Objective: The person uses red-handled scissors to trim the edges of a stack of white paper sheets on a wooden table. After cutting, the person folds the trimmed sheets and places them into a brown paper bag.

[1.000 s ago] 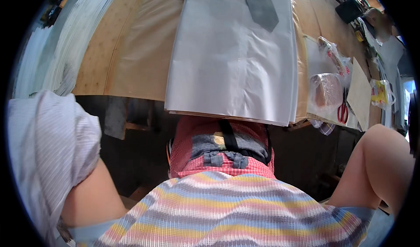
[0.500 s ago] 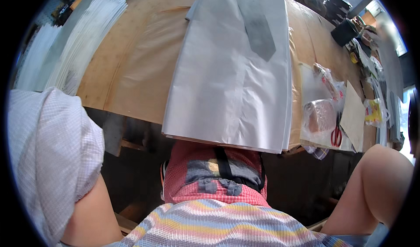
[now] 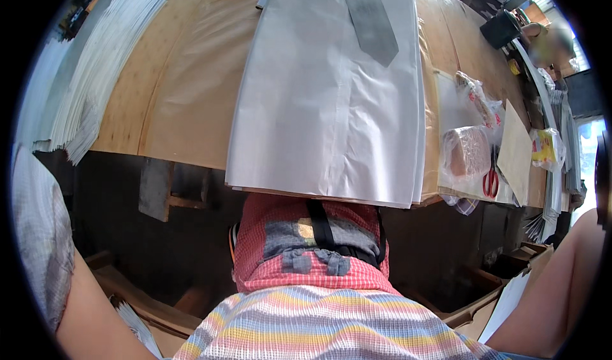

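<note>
Neither of my hands shows. My left arm (image 3: 95, 315), partly covered by light checked cloth (image 3: 41, 232), runs along the lower left rim. On the lower right my bare right arm (image 3: 545, 296) reaches the edge of the picture. Straight ahead, a stack of large white paper sheets (image 3: 287, 137) lies on the table, its near end at the table's front edge. A flat grey strip with a pointed end (image 3: 370, 25) rests on top of the sheets.
Brown paper (image 3: 197, 98) covers the table left of the stack; folded white sheets (image 3: 108, 66) are piled at far left. Right of the stack are red-handled scissors (image 3: 490, 184), a plastic-wrapped block (image 3: 465, 153) and a dark bucket (image 3: 500, 29). Another person (image 3: 551, 44) is at far right.
Both my arms have shifted outward toward the side rims. The table appears slightly higher in the picture. Another person shows more clearly at the far right.
</note>
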The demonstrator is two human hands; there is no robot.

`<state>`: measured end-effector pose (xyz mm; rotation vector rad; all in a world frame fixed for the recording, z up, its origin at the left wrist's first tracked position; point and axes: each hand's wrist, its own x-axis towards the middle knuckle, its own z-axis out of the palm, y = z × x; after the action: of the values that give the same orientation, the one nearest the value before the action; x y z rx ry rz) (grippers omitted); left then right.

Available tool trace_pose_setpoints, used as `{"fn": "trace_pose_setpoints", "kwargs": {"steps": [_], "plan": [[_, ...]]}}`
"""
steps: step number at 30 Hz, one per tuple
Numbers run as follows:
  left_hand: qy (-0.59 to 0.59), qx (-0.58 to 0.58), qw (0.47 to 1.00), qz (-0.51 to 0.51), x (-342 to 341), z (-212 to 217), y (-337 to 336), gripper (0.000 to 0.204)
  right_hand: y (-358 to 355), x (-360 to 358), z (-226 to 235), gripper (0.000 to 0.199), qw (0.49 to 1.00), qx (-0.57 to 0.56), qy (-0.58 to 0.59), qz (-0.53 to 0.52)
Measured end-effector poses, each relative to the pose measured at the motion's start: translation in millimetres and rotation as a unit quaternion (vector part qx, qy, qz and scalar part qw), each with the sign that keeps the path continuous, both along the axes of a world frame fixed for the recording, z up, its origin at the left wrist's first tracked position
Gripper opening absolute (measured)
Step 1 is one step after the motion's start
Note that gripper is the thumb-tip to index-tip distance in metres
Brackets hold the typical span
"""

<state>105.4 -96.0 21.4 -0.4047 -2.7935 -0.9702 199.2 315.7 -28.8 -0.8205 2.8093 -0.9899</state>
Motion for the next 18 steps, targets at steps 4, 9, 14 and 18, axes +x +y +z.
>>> {"fn": "trace_pose_setpoints", "kwargs": {"steps": [4,9,14,18], "plan": [[-0.011,-0.007,1.0,0.007,2,-6,-2,0.066,6,2,-15,0.025,1.0,-0.005,-0.014,-0.027],[-0.029,-0.011,1.0,0.004,1,-5,-4,0.068,2,-10,-4,0.025,0.997,-0.017,-0.044,-0.054],[-0.059,-0.022,0.998,0.001,-6,-2,-5,0.07,2,-41,19,0.025,0.993,-0.054,-0.083,-0.064],[-0.063,-0.038,0.997,-0.013,-13,21,-12,0.072,3,-67,80,0.024,0.993,-0.107,-0.029,-0.041]]}}
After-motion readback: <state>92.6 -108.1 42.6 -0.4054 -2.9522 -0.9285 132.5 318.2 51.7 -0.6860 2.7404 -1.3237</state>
